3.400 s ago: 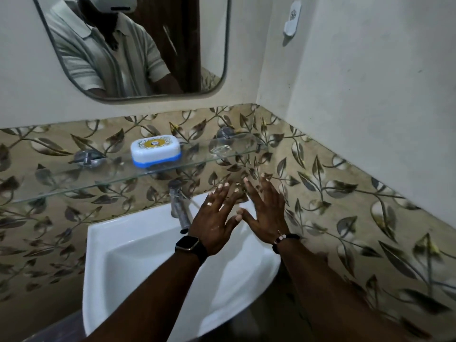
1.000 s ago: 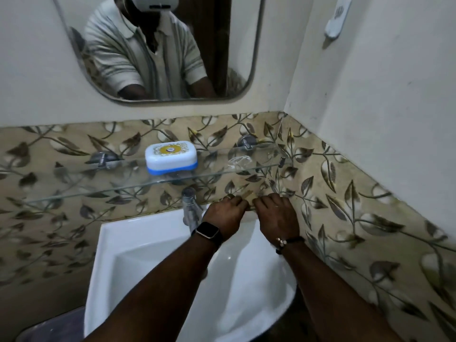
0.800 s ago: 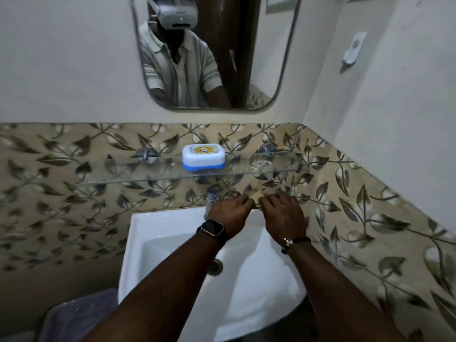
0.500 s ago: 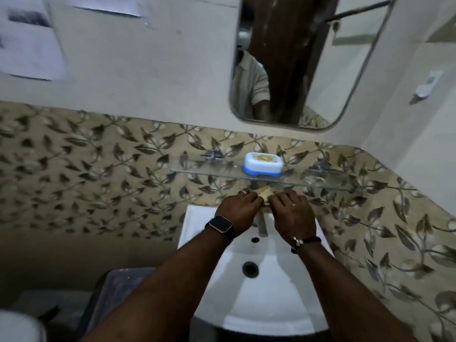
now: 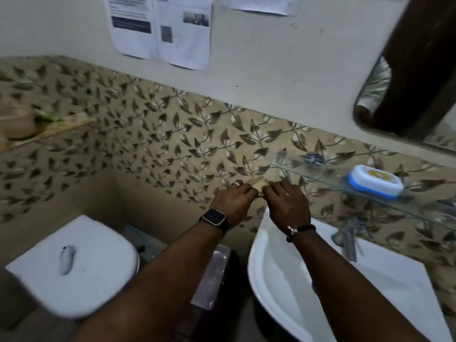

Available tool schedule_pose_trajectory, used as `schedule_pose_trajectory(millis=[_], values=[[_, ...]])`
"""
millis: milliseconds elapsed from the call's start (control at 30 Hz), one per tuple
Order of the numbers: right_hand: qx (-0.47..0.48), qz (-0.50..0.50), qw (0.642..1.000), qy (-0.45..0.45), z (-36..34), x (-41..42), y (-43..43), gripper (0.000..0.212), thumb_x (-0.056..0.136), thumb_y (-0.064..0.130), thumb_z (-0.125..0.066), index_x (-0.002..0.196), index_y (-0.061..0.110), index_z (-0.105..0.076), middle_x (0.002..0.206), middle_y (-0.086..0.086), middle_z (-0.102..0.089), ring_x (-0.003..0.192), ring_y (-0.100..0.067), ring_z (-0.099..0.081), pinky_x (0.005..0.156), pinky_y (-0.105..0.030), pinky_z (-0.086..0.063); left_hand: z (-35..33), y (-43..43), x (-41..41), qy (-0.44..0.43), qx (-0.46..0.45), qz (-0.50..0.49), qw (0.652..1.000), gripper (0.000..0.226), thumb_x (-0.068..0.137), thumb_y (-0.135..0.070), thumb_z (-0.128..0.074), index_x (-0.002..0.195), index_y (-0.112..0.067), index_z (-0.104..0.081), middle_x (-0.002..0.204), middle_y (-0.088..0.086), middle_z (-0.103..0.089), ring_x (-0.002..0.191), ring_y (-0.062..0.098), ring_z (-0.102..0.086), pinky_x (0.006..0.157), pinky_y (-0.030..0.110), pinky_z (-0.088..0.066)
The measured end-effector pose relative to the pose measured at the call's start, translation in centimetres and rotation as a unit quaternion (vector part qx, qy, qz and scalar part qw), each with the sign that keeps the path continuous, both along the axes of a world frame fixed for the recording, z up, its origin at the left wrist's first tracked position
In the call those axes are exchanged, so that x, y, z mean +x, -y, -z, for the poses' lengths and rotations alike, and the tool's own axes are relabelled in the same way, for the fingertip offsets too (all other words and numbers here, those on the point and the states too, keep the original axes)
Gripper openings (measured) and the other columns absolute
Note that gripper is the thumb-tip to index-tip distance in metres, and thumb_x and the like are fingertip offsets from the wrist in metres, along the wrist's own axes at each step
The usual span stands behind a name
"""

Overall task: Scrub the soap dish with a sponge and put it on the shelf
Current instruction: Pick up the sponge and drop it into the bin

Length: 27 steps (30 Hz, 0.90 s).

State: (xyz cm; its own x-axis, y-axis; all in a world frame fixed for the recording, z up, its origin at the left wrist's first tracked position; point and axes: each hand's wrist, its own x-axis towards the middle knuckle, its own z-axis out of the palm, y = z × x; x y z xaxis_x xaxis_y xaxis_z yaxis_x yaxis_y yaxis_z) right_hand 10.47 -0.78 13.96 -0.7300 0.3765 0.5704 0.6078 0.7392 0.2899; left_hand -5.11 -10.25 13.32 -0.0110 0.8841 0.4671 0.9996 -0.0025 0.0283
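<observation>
The soap dish, white with a blue base and a yellow emblem on its lid, sits closed on the glass shelf at the right. My left hand and my right hand are side by side in front of the tiled wall. They are left of the shelf's end and well apart from the dish. Both pinch a small yellowish sponge, and only its top edge shows above the fingers.
A white basin with a metal tap lies below my right arm. A white toilet cistern stands at lower left, with a translucent bin between it and the basin. A mirror hangs upper right. Papers are stuck on the wall.
My hands went from spread flat to closed together on the sponge. The view has swung left, so the shelf and dish now sit at the right and the cistern has come into view.
</observation>
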Motion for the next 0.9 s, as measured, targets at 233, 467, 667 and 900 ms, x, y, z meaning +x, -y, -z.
schedule_pose_trajectory(millis=[233,467,667,900], values=[[-0.011,-0.067,0.996,0.062,1.8,-6.6,0.5,0.015,0.087,0.013,-0.060,0.101,0.016,-0.066,0.096,-0.008,-0.068,0.090,-0.032,-0.059,0.075,-0.041,-0.042,2.5,3.0,-4.9,0.012,-0.003,-0.074,0.997,0.026,0.082,-0.010,-0.068,0.107,-0.017,-0.069,0.099,0.004,-0.071,0.087,0.030,-0.064,0.048,0.029,-0.036],[-0.055,-0.126,0.986,0.092,4.5,-10.9,0.5,0.018,0.086,0.013,-0.057,0.103,0.016,-0.065,0.102,-0.008,-0.067,0.096,-0.032,-0.059,0.076,-0.042,-0.045,5.9,4.1,-7.9,0.061,-0.035,-0.138,0.988,0.022,0.089,-0.010,-0.061,0.109,-0.015,-0.068,0.106,0.005,-0.071,0.094,0.032,-0.063,0.055,0.037,-0.052],[-0.102,-0.129,0.981,0.098,8.3,-14.3,0.2,0.015,0.081,0.012,-0.064,0.095,0.018,-0.065,0.103,-0.013,-0.061,0.091,-0.033,-0.056,0.072,-0.041,-0.046,10.7,4.3,-9.3,0.103,-0.065,-0.173,0.977,0.029,0.094,-0.017,-0.056,0.121,-0.018,-0.063,0.117,0.004,-0.068,0.105,0.029,-0.057,0.063,0.036,-0.049],[-0.275,-0.097,0.937,0.190,17.2,-17.8,0.3,0.021,0.093,0.020,-0.050,0.111,0.022,-0.062,0.091,-0.007,-0.070,0.075,-0.033,-0.068,0.061,-0.034,-0.047,19.9,3.9,-10.6,0.183,-0.134,-0.234,0.945,0.032,0.097,-0.024,-0.054,0.128,-0.022,-0.061,0.127,0.000,-0.065,0.119,0.026,-0.052,0.079,0.038,-0.053]])
